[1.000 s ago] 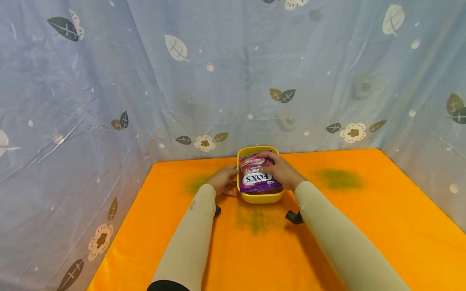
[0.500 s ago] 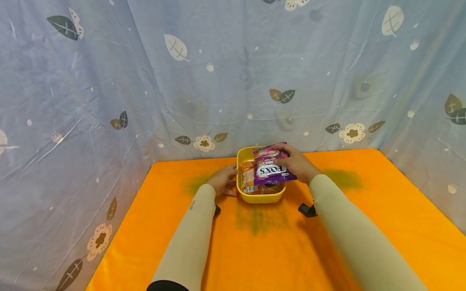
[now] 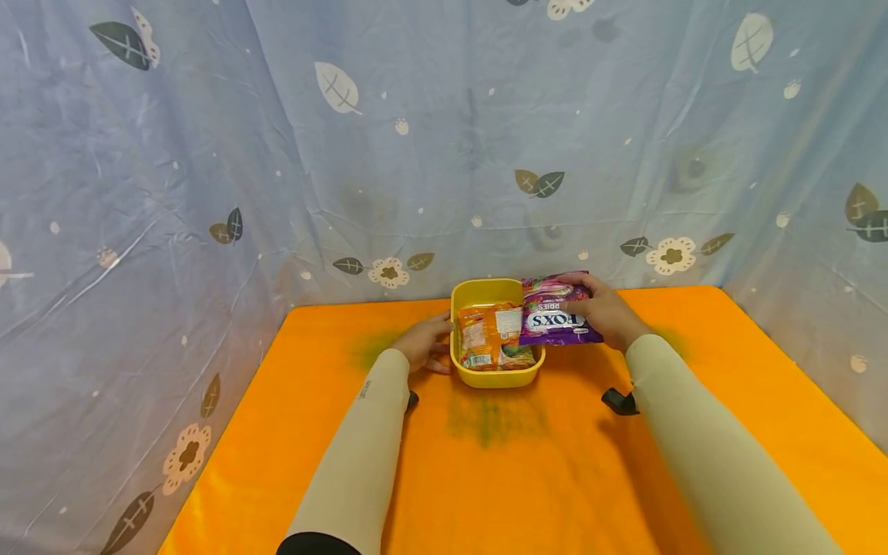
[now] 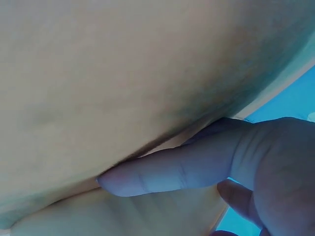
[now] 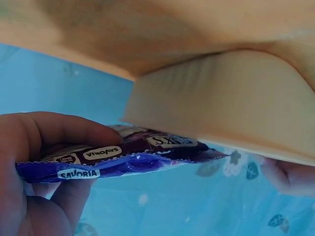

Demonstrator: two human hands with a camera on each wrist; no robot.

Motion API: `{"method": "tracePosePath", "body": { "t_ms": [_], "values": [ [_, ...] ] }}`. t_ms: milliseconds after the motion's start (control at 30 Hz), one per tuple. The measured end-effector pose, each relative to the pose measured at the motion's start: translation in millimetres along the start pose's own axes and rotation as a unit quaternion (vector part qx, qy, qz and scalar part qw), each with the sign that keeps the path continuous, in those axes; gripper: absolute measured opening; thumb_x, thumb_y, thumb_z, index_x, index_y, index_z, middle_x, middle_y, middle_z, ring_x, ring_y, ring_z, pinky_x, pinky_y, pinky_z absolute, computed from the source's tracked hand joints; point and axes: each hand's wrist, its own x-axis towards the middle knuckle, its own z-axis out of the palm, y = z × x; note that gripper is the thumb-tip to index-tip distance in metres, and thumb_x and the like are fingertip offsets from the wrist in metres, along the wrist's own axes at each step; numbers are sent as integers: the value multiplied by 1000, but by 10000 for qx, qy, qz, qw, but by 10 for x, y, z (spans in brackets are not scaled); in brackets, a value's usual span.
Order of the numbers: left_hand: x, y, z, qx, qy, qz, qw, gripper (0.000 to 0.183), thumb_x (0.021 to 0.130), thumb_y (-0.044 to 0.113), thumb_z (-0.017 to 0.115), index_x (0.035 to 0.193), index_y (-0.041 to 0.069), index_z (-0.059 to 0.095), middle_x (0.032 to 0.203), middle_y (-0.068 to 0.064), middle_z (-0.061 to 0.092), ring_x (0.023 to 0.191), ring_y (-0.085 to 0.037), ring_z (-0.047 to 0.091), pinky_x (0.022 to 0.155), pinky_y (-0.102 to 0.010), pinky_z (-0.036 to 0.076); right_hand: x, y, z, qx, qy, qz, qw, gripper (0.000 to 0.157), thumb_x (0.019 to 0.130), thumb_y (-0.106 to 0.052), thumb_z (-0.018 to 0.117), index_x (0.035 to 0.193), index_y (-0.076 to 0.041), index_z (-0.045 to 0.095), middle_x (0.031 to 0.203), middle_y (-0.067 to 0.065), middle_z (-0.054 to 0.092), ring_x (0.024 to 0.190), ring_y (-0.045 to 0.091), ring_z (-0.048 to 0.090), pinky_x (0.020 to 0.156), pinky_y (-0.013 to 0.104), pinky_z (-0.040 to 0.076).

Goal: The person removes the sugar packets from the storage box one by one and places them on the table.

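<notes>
My right hand pinches a purple candy bag marked FOX'S by its right side. The bag hangs at the right rim of a yellow plastic basket, partly overlapping it in the head view. In the right wrist view, the thumb and fingers hold the bag from both faces, beside the basket wall. My left hand rests against the basket's left side. One nearly straight finger lies along the wall in the left wrist view. An orange snack packet lies inside the basket.
An orange cloth-covered table bears greenish stains. Behind and at the sides hangs a pale blue curtain with leaves and flowers. The basket stands near the table's back edge. Dark wrist-camera parts show under both forearms.
My right hand has lifted the candy bag out of the basket and moved it to the right, uncovering the orange packet. The left hand has stayed at the basket's side.
</notes>
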Motion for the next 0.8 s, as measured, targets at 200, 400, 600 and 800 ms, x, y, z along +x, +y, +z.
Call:
{"method": "tracePosePath", "body": {
  "t_ms": [200, 400, 600, 800],
  "values": [
    [-4, 1, 8, -34, 14, -22, 10000, 56, 99, 32, 47, 152, 32, 28, 140, -5, 44, 110, -32, 56, 69, -55, 53, -13, 42, -45, -228, 47, -48, 9997, 59, 94, -20, 64, 146, -29, 39, 142, 18, 31, 106, 39, 52, 80, 41, 54],
    [-14, 6, 38, -45, 37, -14, 10000, 54, 99, 31, 47, 151, 34, 31, 141, -3, 44, 111, -31, 55, 70, -55, 53, -31, 85, -135, -277, 167, 57, 9995, 58, 95, -22, 62, 146, -32, 37, 144, 18, 28, 107, 40, 50, 80, 41, 54],
    [-14, -3, 29, -53, 36, -27, 10000, 55, 99, 32, 48, 151, 34, 30, 139, -4, 45, 111, -32, 55, 69, -55, 53, -48, 162, -276, -293, 244, 154, 9992, 60, 96, -21, 60, 149, -30, 33, 144, 19, 27, 109, 39, 47, 81, 40, 53],
    [-21, 2, 30, -37, 57, -28, 10000, 55, 99, 33, 48, 151, 34, 30, 139, -5, 45, 111, -32, 55, 69, -55, 54, -48, 268, -376, -847, 282, 75, 9960, 59, 95, -18, 61, 147, -28, 35, 143, 21, 28, 110, 40, 45, 87, 44, 50]
  ]
}}
